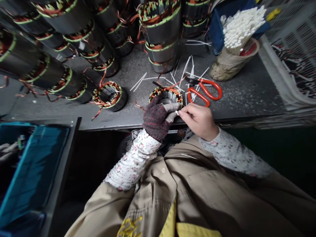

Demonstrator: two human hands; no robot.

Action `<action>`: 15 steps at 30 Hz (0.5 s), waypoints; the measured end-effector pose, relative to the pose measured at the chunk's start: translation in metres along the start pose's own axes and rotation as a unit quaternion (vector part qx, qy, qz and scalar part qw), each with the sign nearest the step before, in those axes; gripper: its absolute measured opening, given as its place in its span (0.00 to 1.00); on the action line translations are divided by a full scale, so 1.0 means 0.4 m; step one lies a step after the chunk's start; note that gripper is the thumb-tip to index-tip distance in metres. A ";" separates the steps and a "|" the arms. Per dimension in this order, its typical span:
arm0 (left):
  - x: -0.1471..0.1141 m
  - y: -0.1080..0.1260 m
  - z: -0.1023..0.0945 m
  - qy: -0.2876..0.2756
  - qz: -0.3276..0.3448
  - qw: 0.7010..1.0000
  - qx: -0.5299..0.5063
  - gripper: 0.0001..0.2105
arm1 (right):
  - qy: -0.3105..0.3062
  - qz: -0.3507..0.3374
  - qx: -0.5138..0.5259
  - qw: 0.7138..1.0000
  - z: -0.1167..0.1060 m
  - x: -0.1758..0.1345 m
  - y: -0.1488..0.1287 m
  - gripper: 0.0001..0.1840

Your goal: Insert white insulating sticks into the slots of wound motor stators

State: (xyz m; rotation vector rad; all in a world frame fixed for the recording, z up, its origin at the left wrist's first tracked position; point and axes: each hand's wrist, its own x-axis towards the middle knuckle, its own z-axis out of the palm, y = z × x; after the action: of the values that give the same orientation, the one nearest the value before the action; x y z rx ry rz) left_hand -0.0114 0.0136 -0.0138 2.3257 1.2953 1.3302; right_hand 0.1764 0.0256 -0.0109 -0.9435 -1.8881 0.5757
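A motor stator point(181, 97) with orange copper windings stands near the front edge of the bench. My left hand point(158, 119), in a dark knitted glove with light-wrapped fingertips, grips its near rim, fingers reaching over into the bore. My bare right hand point(199, 119) is closed in a pinch at the stator's near right side. Between its thumb and forefinger shows the end of a thin white tie point(176, 112); the rest of it is hidden. Red-handled scissors point(218, 89) lie just beyond the right hand, on top of loose white ties point(187, 67).
Another stator point(120, 100) stands to the left. Stacked stators point(161, 33) line the back and left. At the right are a worn cup point(223, 67) full of white ties point(243, 28) and a white plastic basket point(274, 77). A teal crate point(18, 184) sits lower left.
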 end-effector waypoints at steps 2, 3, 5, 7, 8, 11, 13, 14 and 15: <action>0.002 -0.003 -0.003 -0.012 0.017 1.000 0.005 0.08 | 0.001 0.022 -0.014 1.000 0.011 0.006 0.015 0.13; 0.002 -0.005 -0.005 -0.018 0.028 0.999 0.011 0.08 | 0.002 0.030 -0.012 0.999 0.014 0.007 0.018 0.11; 0.003 -0.008 -0.007 -0.025 0.049 0.998 0.027 0.08 | -0.001 0.031 -0.009 0.999 0.012 0.009 0.014 0.09; 0.004 -0.009 -0.007 -0.024 0.066 0.996 0.047 0.09 | -0.018 0.017 -0.021 0.999 -0.001 0.012 -0.007 0.11; 0.004 -0.008 -0.007 -0.021 0.069 0.996 0.054 0.09 | -0.035 0.008 -0.021 0.999 -0.011 0.014 -0.022 0.12; 0.005 -0.002 -0.004 -0.011 0.074 0.996 0.057 0.08 | -0.080 -0.006 0.060 0.995 -0.050 0.026 -0.065 0.15; 0.005 0.004 -0.004 0.007 0.072 0.995 0.063 0.08 | -0.085 -0.008 0.145 0.986 -0.075 0.029 -0.080 0.14; 0.004 0.005 -0.005 0.018 0.070 0.995 0.071 0.08 | -0.091 -0.007 0.190 0.978 -0.084 0.027 -0.081 0.14; 0.002 0.006 -0.007 0.024 0.064 0.994 0.083 0.09 | -0.103 -0.002 0.236 0.966 -0.091 0.022 -0.079 0.14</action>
State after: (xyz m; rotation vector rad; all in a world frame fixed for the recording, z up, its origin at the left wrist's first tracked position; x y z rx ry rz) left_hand -0.0118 0.0120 -0.0104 2.5417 1.3398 1.3727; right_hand 0.1940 0.0139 0.0333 -0.5821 -1.8097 1.0992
